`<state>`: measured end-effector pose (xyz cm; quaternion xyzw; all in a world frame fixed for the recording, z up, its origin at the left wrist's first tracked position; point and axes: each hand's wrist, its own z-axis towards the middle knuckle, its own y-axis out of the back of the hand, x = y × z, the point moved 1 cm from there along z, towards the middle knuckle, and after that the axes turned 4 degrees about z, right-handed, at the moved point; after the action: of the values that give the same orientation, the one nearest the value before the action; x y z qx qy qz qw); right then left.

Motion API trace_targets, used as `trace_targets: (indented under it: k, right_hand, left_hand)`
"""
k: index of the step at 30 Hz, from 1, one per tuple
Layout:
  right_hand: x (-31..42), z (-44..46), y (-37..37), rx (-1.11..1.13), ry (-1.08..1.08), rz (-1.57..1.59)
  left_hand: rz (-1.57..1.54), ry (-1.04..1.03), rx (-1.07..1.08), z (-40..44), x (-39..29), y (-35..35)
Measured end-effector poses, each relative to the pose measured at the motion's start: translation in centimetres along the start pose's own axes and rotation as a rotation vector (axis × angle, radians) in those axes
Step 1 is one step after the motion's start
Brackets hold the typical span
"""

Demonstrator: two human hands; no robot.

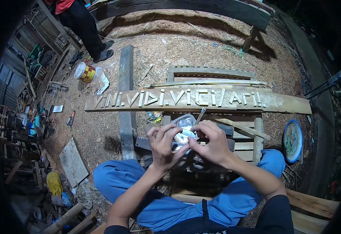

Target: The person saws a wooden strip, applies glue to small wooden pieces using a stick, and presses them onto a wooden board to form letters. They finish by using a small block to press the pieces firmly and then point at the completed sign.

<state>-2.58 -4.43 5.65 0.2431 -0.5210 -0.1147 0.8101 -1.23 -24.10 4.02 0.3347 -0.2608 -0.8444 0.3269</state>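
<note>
Between my left hand (164,145) and my right hand (212,142) is a small, pale blue-and-white thing that looks like a packet (187,133). The fingers of both hands are closed around its edges. Right under it stands a clear plastic tub (185,119) with white stuff inside, partly hidden by my hands. A thin stick (200,115) leans up out of the tub beside my right fingers. Just beyond lies a long wooden board (287,104) carrying raised pale letters (180,97) made of small strips, reading roughly "ViNi.ViDi.ViCi/Ari!!.".
A dark beam (126,74) runs under the board's left part. Farther off are a yellow-and-red bucket (85,73) and a standing person's leg (85,29). A blue-rimmed basin (293,141) is at right. A saw blade (142,143) lies left of my hands, and sawdust covers the ground.
</note>
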Motion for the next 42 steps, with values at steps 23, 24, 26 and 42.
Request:
trace_targets:
  k: [23, 24, 26, 42]
  right_hand:
    - [-1.7, 0.2, 0.3, 0.127, -0.417, 0.707]
    - [-1.7, 0.2, 0.4, 0.127, -0.416, 0.707]
    - [-1.5, 0.2, 0.5, 0.13, -0.432, 0.725]
    - [0.5, 1.0, 1.3, -0.131, 0.121, 0.139]
  left_hand:
    - [-0.068, 0.032, -0.145, 0.8, -0.2, 0.4]
    - [-0.068, 0.031, -0.145, 0.8, -0.2, 0.4]
    - [-0.061, 0.03, -0.161, 0.8, -0.2, 0.3]
    - [-0.081, 0.045, -0.122, 1.0, 0.0, 0.7]
